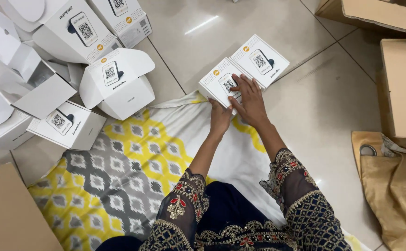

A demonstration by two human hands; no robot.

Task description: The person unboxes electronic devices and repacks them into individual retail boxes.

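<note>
Your right hand (249,100) lies fingers spread on the box (225,84); left hand (219,117) grips its 6 o'clock edge. Next, square it against the 2 o'clock box (260,59).

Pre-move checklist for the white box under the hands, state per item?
1. Right hand flat on top of the near white box: ok.
2. Left hand at the box's near edge: ok.
3. Box lid shut: ok.
4. Box against the second closed box, both on the tiled floor: ok.
5. Box's near corner resting on the patterned cloth or on the floor: cannot tell.
6. Open boxes at left, apart from the hands: ok.
</note>
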